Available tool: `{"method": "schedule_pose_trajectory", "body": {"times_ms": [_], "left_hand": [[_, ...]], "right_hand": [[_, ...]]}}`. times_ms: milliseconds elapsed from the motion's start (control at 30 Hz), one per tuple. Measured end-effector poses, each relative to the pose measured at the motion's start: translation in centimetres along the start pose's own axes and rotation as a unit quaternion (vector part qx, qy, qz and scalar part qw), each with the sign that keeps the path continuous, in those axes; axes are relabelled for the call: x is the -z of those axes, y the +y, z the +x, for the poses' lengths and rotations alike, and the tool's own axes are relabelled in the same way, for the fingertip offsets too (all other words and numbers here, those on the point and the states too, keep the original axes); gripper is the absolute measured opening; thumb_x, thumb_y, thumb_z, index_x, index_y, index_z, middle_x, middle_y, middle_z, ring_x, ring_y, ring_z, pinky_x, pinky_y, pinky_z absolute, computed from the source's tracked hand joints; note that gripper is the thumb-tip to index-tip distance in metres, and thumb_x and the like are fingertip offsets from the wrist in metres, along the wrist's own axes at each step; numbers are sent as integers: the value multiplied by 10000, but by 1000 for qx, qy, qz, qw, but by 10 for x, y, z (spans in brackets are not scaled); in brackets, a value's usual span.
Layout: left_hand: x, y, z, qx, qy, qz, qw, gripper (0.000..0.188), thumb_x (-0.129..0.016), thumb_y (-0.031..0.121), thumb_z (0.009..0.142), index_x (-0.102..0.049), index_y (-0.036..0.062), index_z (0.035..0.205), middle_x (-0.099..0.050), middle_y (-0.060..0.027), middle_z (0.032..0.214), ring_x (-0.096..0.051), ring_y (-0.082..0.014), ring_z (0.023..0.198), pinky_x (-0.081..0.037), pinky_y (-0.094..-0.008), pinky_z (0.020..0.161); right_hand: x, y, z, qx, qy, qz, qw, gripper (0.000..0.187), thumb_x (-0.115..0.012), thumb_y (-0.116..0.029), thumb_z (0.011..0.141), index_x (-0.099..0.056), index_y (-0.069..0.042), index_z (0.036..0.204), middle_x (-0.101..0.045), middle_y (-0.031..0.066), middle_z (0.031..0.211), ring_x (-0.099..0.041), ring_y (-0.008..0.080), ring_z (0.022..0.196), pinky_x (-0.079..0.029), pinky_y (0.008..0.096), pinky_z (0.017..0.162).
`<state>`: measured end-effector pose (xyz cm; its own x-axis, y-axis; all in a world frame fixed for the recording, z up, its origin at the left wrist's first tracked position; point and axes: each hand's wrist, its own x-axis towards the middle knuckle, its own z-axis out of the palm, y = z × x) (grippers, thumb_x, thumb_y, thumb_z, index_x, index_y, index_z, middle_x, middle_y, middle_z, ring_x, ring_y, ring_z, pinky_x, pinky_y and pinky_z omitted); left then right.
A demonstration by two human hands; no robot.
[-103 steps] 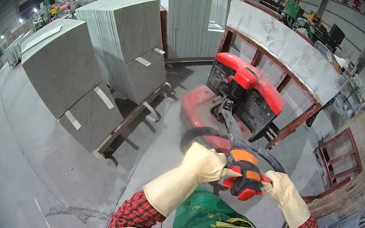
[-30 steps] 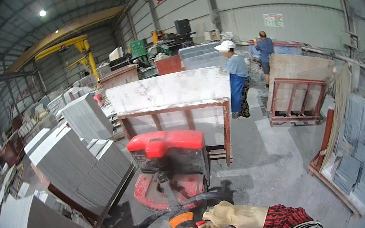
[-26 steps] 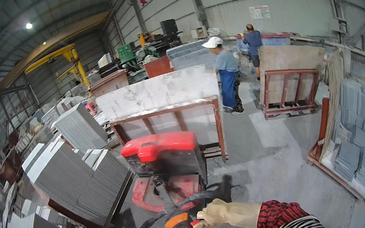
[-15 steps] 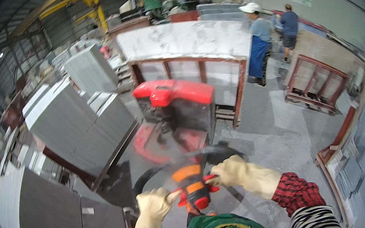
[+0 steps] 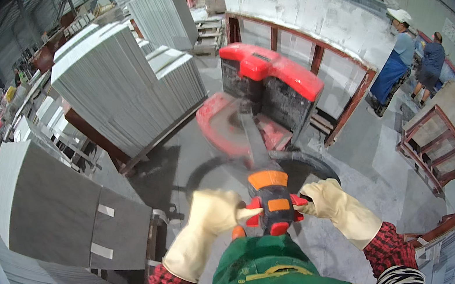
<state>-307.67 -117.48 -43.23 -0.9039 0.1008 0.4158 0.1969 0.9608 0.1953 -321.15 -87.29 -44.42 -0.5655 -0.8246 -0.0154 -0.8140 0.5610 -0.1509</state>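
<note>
Concrete floor [image 5: 366, 157], grey and dusty, fills the middle of what I see, inside a big workshop hall. Stacks of grey stone slabs [image 5: 119, 79] lean on racks to my left, and a long pale slab [image 5: 311, 13] stands on a red-brown frame ahead. Two other people stand at the far right beside it. I've got the red pallet truck [image 5: 268, 86] just in front, its tiller handle [image 5: 272, 198] reaching back to me. My left hand [image 5: 216, 214] and right hand [image 5: 328, 198], both in cream gloves, have their fingers curled around the handle's grips on either side.
</note>
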Motion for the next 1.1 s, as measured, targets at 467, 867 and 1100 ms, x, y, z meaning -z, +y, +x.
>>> {"method": "schedule_pose_trajectory", "body": {"times_ms": [467,867,1100], "left_hand": [[-22,-70,68,-22,-85,-34,996,733,-720,814,657,-712,85,735,-637,-125,607,-660,-325,563,-518,-422,529],[-38,-93,63,-40,-38,-45,997,798,-770,824,592,-732,44,759,-666,-153,629,-684,-336,585,-537,-405,553],[-14,-60,73,-77,-33,-20,996,751,-753,809,618,-642,70,691,-589,-98,572,-588,-312,492,-461,-405,474]], "right_hand": [[31,14,93,-83,-195,47,976,816,-525,-807,856,-634,-62,1171,-738,193,1106,-734,349,1012,-570,481,852],[-22,45,111,10,10,194,981,1090,-874,-472,692,-316,-199,1587,-690,188,1176,-705,378,891,-563,446,746],[4,59,113,1,-186,453,872,1211,-905,-354,750,-132,-152,1660,-606,193,1382,-631,268,1143,-484,382,1004]]}}
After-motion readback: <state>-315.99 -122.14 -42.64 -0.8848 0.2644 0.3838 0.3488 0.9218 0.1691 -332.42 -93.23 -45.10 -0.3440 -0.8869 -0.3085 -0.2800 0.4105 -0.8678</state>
